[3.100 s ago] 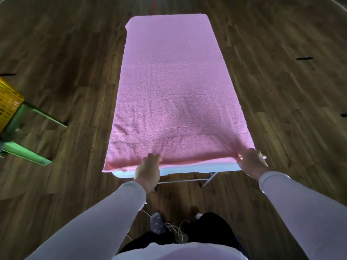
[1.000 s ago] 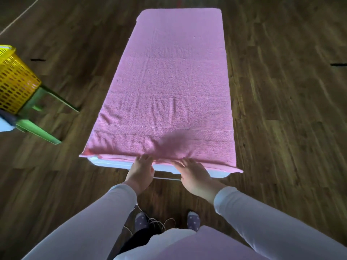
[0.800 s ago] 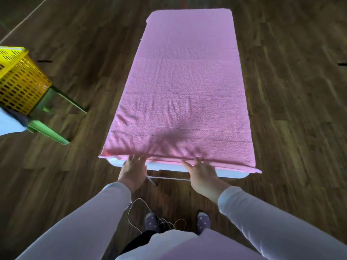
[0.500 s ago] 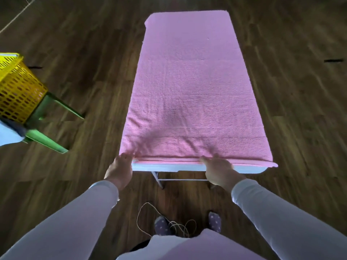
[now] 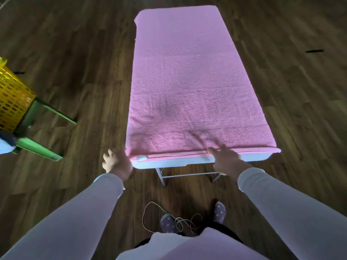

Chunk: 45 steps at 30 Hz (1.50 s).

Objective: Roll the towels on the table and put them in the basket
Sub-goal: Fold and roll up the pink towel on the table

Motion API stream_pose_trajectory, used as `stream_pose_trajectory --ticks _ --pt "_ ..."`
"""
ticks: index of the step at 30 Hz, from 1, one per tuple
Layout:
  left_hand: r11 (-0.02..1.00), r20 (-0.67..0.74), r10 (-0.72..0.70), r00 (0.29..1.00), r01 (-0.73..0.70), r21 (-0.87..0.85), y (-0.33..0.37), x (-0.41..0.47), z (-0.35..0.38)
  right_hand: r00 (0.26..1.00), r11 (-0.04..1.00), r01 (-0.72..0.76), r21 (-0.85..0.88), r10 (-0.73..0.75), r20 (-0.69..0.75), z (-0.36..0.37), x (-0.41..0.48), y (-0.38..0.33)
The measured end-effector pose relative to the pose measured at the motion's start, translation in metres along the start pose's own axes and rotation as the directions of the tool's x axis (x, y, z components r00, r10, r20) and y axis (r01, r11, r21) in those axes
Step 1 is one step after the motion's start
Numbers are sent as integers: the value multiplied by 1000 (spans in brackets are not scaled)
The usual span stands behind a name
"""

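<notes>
A pink towel [image 5: 187, 81] is lying flat along the white table [image 5: 178, 162], covering nearly all of it. The right hand [image 5: 225, 160] is resting straight fingers on the near hem. The left hand [image 5: 116, 163] is sitting at the towel's near-left corner, and whether it is gripping cannot be told. A yellow basket [image 5: 13, 102] is standing on a green stool [image 5: 37, 148] well off to the left, its inside out of view.

Open indoor room, exact kind unclear: wood-plank floor [image 5: 75, 53], black tape marks [image 5: 314, 51], white folding table [image 5: 178, 162].
</notes>
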State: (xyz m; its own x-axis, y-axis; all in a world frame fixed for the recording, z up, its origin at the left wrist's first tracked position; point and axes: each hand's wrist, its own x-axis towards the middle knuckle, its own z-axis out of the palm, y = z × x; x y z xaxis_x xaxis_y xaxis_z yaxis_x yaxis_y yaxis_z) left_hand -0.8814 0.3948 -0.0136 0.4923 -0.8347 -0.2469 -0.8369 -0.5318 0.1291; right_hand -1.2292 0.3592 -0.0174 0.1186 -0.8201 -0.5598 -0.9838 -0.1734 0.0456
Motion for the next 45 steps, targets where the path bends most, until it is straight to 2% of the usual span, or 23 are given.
stream_pose_trajectory --ticks 1,2,3,5,6,7,9,12,15,18,22,25,27,28,29,31,33,34,35,38,40,42,45 --pt "997 -110 64 992 -67 -28 10 -8 -3 1000 1000 4 2 -4 2 0 0 0" --pt "974 -213 200 956 -217 -57 20 -16 -3 1000 1000 6 4 -6 7 1 0 0" --pt "915 -237 375 896 -399 -62 32 -26 0 1000 1000 10 2 -10 2 1 0 0" --pt "744 -104 663 742 -668 -22 52 -44 12 999 999 30 -33 -31 -34 -3 -3 1" --pt "690 -29 724 689 -724 15 59 -51 22 997 997 52 -63 -56 -62 -6 -6 2" --pt "676 6 736 677 -736 47 63 -55 32 991 991 80 -103 -90 -103 -9 -9 4" --pt "713 6 698 716 -696 78 66 -56 43 971 980 108 -167 -139 -193 -11 -15 14" --pt "712 28 688 725 -682 168 71 -51 42 948 988 77 -131 -113 -296 -3 -19 42" --pt "718 52 673 738 -668 196 73 -45 36 916 983 109 -148 -157 -368 9 -20 68" --pt "711 65 671 738 -666 226 75 -39 30 898 973 150 -176 -209 -388 11 -15 77" --pt "700 110 655 748 -654 285 80 -29 28 903 949 184 -257 -267 -338 4 -6 78" --pt "769 88 554 828 -549 328 90 -23 21 889 964 215 -158 -260 -377 -4 -3 76" --pt "876 27 424 905 -417 240 103 -21 18 893 977 202 -66 -212 -397 -10 3 74" --pt "905 18 397 918 -394 159 113 -23 20 894 978 197 -74 -210 -396 -12 7 74" --pt "905 32 419 907 -420 69 124 -29 23 896 977 194 -86 -212 -389 -13 11 74" --pt "808 32 589 807 -589 -32 149 -47 36 904 979 184 -84 -202 -376 -13 17 75" --pt "672 38 741 671 -740 -22 170 -70 52 899 977 198 -75 -212 -383 -12 20 75" --pt "635 65 771 634 -772 2 180 -80 57 893 974 214 -67 -223 -390 -10 22 76" --pt "625 78 777 625 -780 25 188 -87 61 886 969 240 -54 -242 -396 -9 22 79" --pt "680 56 729 682 -732 43 204 -89 64 859 930 360 70 -301 -414 -5 20 96" --pt "683 69 726 684 -729 36 208 -83 62 855 917 389 85 -326 -403 0 15 115" --pt "682 89 727 681 -731 23 209 -79 61 877 937 337 89 -279 -391 6 9 139" --pt "701 89 710 699 -713 9 211 -78 62 904 961 212 177 -124 -409 16 2 179"
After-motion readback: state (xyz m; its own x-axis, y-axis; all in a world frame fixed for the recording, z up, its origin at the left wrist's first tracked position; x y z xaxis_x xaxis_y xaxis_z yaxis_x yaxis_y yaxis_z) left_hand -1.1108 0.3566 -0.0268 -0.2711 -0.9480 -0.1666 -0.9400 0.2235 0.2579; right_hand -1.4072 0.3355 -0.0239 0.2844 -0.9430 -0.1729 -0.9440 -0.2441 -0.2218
